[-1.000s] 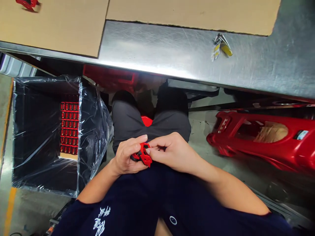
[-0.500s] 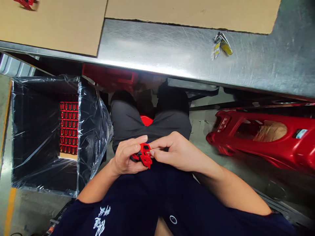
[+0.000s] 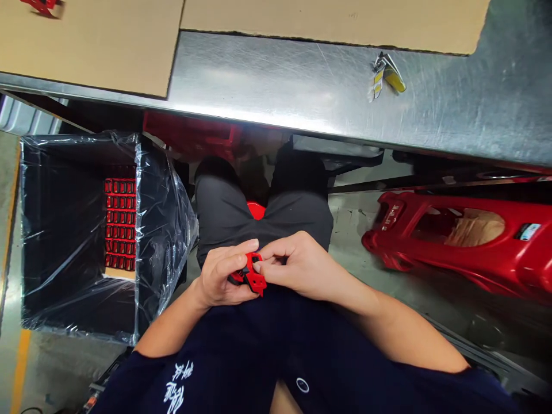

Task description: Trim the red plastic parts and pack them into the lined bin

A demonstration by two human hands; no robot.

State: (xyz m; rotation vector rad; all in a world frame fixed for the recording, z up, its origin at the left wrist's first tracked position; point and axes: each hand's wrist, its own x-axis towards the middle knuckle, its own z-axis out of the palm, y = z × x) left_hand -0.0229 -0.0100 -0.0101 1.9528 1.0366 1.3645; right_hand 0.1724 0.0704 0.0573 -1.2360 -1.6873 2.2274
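Close to my waist, my left hand (image 3: 224, 273) is wrapped round a small red and black plastic part (image 3: 256, 280). The part has a square opening in its upper end and a pointed red lower end. From the right, my right hand (image 3: 295, 264) reaches it, thumb and forefinger pinched at the edge of that opening. Whether those fingertips hold a small separate piece cannot be seen. My left palm and fingers hide the rest of the part.
A plastic-lined dark bin (image 3: 77, 241) stands at left, with rows of red and black parts (image 3: 121, 224) inside. Ahead is a metal table (image 3: 259, 80) bearing cardboard sheets (image 3: 107, 46), a yellow-handled tool (image 3: 390, 77) and another red part (image 3: 43, 6). A red plastic stool (image 3: 457, 241) lies at right.
My right thumb and forefinger have moved slightly left, further over the opening of the red and black part. My left hand keeps its hold.
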